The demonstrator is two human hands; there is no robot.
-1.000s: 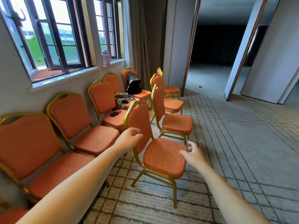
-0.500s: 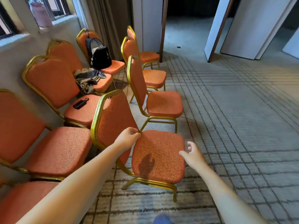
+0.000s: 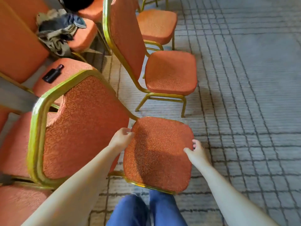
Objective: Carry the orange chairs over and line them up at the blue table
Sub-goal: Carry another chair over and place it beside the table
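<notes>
Two hands are down at the nearest orange chair, which stands on the striped grey carpet right in front of the person's blue-trousered legs. Left hand sits at the back edge of the seat, where the cushion meets the backrest, fingers curled over and touching the fabric; whether it has a real grip there I cannot tell. Right hand is at the seat's right edge, fingers loosely bent and partly open, thumb stretched in over the cushion, fingertips just at the rim, nothing clamped as far as I can see. Both forearms reach in from the bottom of the view. That chair's gold-framed backrest leans up toward the camera on the left.

Just beyond it, a second orange chair faces the same way, all four gold legs on the carpet, and a third chair seat shows past that one. Along the left runs another row of orange chairs: one seat carries a small black object, and the seat beyond holds a heap of crumpled clothing with a black shape, cut off by the frame, above it. No blue table is in view from here.
</notes>
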